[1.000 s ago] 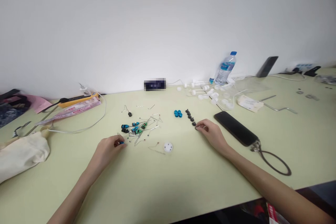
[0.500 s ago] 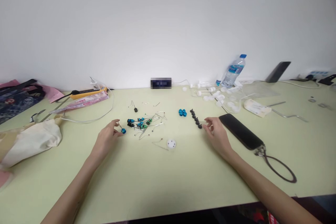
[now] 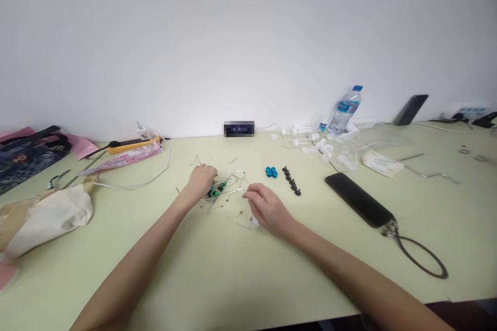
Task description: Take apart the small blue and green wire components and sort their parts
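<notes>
Small green and blue parts (image 3: pixel 221 186), head view: one loose pile with thin bent wires (image 3: pixel 235 191), left of centre on the pale green table (image 3: pixel 233 279). No order within; apparently kept central for reach by either hand.

Blue rounded pieces (image 3: pixel 271 171), tight cluster, and black pieces (image 3: pixel 291 181), slanting row: both right of the pile, well apart from it. Grouped by colour, presumably so that like stays with like.

Black phone (image 3: pixel 359 199): flat, right of the row, seemingly set aside.

Left hand (image 3: pixel 200 182): back upward, over the pile's left part, wrist bent, forearm slanting in from lower left. Fingertips hidden; grip cannot be told.

Right hand (image 3: pixel 269 209): just right of the pile, fingers loosely curled and pointing left, partly covering a white disc (image 3: pixel 254 221). Nothing seen held; whether the fingertips pinch something, cannot tell.
</notes>
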Available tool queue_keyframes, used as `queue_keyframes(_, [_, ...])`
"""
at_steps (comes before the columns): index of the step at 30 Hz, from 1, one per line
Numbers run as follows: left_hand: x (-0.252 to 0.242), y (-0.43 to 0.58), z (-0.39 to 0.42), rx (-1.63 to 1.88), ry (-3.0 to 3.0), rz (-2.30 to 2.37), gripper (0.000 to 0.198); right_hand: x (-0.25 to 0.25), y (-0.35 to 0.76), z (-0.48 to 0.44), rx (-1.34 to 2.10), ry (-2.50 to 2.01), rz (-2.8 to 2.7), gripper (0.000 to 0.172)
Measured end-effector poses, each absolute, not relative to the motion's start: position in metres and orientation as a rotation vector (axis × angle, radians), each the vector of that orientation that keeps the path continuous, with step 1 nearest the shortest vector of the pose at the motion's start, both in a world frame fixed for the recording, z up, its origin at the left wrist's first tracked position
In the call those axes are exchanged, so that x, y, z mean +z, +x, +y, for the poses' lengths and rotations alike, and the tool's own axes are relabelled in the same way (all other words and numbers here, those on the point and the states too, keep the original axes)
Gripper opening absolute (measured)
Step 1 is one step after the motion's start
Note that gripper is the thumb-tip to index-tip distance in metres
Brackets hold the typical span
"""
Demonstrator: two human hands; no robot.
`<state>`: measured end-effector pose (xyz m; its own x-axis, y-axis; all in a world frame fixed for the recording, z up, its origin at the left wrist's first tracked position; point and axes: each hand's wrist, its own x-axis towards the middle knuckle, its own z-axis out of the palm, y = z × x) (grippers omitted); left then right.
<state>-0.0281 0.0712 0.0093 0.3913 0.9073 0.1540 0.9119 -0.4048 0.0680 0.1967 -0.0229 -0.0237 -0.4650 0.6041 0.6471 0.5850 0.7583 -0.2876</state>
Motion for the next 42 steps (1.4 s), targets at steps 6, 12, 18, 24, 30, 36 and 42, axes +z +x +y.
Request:
queue_keyframes(6, [-0.016,-0.033,0.081,-0.205,-2.66,-1.723,0.014,-0.039,0.204,-0.024,0.279,-0.96,-2.119,0.022])
queue_keyframes(12, [0.013,-0.036,0.076,-0.406,-2.687,-1.811,0.015,-0.035,0.21,-0.021,0.461,-1.031,-1.922,0.019])
queue_keyframes(18, [0.043,-0.019,0.051,-1.589,-2.937,-2.012,0.025,-0.026,0.209,-0.023,0.887,-1.042,-1.617,0.024])
queue_keyframes(24, [0.022,0.03,0.005,-2.494,-3.201,-2.131,0.022,-0.023,0.202,-0.027,1.611,-0.864,-1.106,0.054])
queue_keyframes(30, [0.004,0.047,-0.012,-2.253,-3.214,-1.832,0.014,-0.017,0.202,-0.036,1.836,-0.78,-0.94,0.047])
queue_keyframes(36, [0.001,0.037,-0.008,-1.45,-3.263,-1.188,0.008,-0.014,0.206,-0.037,1.887,-0.936,-0.886,0.043])
queue_keyframes(42, [-0.01,0.039,-0.013,-1.518,-3.13,-1.232,0.008,-0.012,0.207,-0.035,1.659,-1.009,-1.148,0.053])
